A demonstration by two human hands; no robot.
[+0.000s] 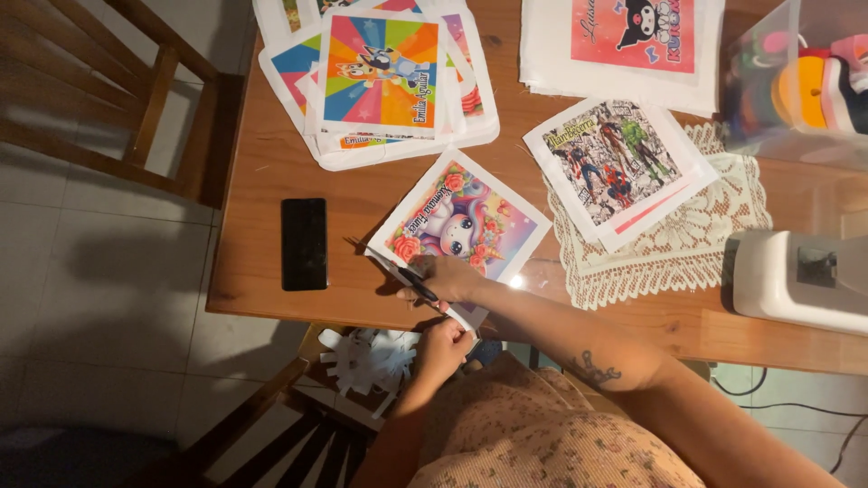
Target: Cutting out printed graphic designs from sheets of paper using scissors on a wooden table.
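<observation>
Here the right hand [443, 278] grips scissors [414, 283] — fingers closed round them — cutting the unicorn print [466, 221]; at six o'clock, the left hand [440, 348] pinches its white edge.

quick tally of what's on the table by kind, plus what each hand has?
Single printed fabric squares: 3 (unicorn print, held by left hand; superhero print; pink cat print)
Stack of printed squares: 1
Black phone: 1
Scissors, in right hand: 1
Cream lace doily: 1
Total: 7
</observation>
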